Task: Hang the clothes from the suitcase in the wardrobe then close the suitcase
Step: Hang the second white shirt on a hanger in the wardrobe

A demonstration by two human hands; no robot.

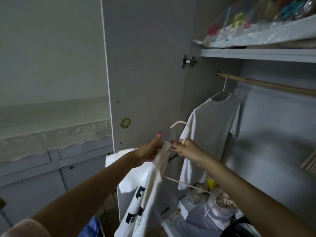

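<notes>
Both hands are raised in front of the open wardrobe (256,54), working a white T-shirt with dark lettering (142,199) onto a pale pink hanger (185,132). The right hand (188,149) has its fingers curled round the hanger just under the hook, which curves up and to the left above the knuckles. The left hand (150,151) sits just left of it and grips the shirt's neck area, thumb pointing up; how the other fingers lie under the cloth cannot be told. The shirt hangs down from the hands, bunched and twisted, with the hanger's lower bar running out to the right from it.

Farther in and to the right, a plain white T-shirt (213,130) already hangs on another pale hanger from the wooden rail (266,85), close to the rail's left end. Above the rail a shelf carries clear plastic storage bags with coloured flower prints (248,28). On the wardrobe floor below lies a heap of bags and soft things (213,207), too dim to name. The open wardrobe door (145,65) stands left of the hands, with a round green sticker (125,123) on its inner face. Far left is a cabinet with drawers (42,161) under a pale scalloped cloth (51,127).
</notes>
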